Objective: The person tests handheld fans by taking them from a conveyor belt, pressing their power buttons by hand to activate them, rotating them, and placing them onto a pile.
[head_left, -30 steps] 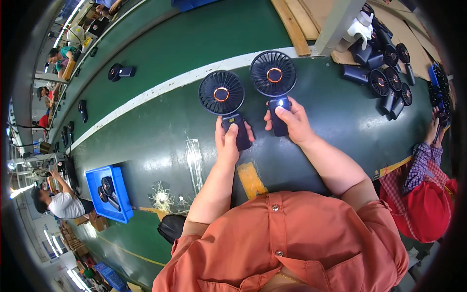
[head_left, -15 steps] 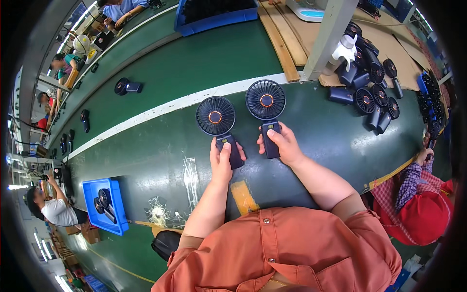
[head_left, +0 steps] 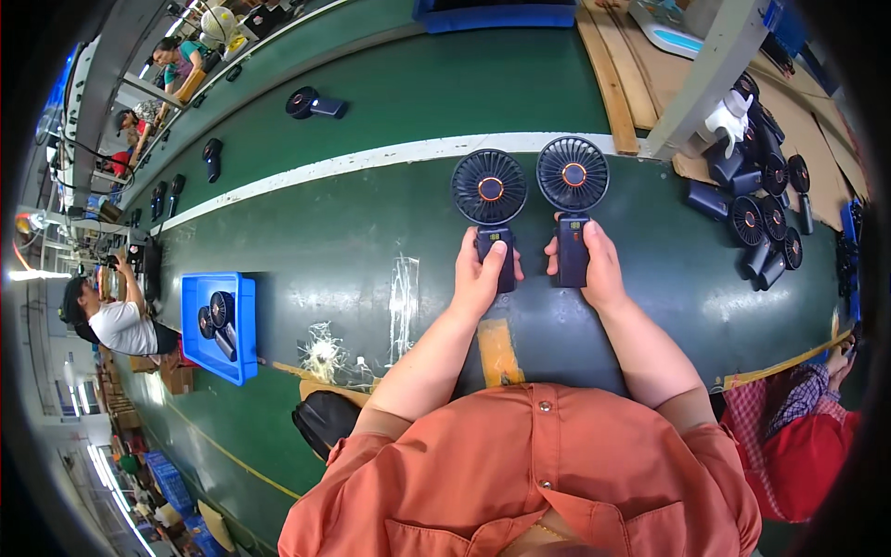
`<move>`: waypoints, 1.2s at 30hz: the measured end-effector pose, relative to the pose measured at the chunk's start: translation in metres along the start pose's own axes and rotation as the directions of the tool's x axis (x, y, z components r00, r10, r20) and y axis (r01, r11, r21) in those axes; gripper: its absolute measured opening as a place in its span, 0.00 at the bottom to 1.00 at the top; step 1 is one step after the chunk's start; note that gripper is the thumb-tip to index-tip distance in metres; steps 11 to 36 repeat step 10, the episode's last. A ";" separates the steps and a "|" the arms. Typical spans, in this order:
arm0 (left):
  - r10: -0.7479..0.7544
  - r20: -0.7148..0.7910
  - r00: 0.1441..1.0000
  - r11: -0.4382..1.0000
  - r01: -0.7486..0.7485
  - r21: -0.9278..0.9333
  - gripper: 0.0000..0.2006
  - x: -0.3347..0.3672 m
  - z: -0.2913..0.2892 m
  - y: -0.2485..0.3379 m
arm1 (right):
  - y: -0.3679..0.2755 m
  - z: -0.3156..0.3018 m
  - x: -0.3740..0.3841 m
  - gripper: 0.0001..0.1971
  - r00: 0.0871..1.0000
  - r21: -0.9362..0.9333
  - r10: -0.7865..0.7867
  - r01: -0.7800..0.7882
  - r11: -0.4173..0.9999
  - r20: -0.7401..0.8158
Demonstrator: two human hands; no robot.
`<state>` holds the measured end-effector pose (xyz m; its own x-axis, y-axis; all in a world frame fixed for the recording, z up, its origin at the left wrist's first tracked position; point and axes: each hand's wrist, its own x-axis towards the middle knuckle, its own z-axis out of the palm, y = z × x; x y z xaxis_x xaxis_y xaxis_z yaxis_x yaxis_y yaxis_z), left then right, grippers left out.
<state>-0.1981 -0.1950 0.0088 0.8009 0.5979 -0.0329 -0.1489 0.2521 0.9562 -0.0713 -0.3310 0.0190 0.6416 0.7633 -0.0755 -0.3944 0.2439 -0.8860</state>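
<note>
My left hand [head_left: 481,277] grips the dark handle of a navy handheld fan [head_left: 489,188] whose round grille has an orange hub. Beside it, my right hand [head_left: 597,267] grips the handle of a second, matching handheld fan [head_left: 573,174]. Both fans are held upright side by side above the green conveyor table [head_left: 334,251], grilles facing up at me. My thumbs rest on the fronts of the handles.
A pile of several more dark fans [head_left: 766,200] lies at the right by a grey post [head_left: 715,74]. A blue tray [head_left: 221,327] holding fans sits at the left. Single fans [head_left: 316,104] lie on the far belt. Another person's red sleeve [head_left: 803,436] is at my right.
Both hands and their fans have stayed together in front of me; the view has shifted so they sit lower and more to the right, with the pile of fans nearer.
</note>
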 end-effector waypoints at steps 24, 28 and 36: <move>-0.015 -0.010 1.000 1.000 0.015 0.005 0.13 0.001 0.000 -0.003 | 0.003 -0.008 0.003 0.32 0.998 0.171 0.053 -0.060 0.983 0.045; -0.015 -0.010 1.000 1.000 0.015 0.005 0.13 0.001 0.000 -0.003 | 0.003 -0.008 0.003 0.32 0.998 0.171 0.053 -0.060 0.983 0.045; -0.015 -0.010 1.000 1.000 0.015 0.005 0.13 0.001 0.000 -0.003 | 0.003 -0.008 0.003 0.32 0.998 0.171 0.053 -0.060 0.983 0.045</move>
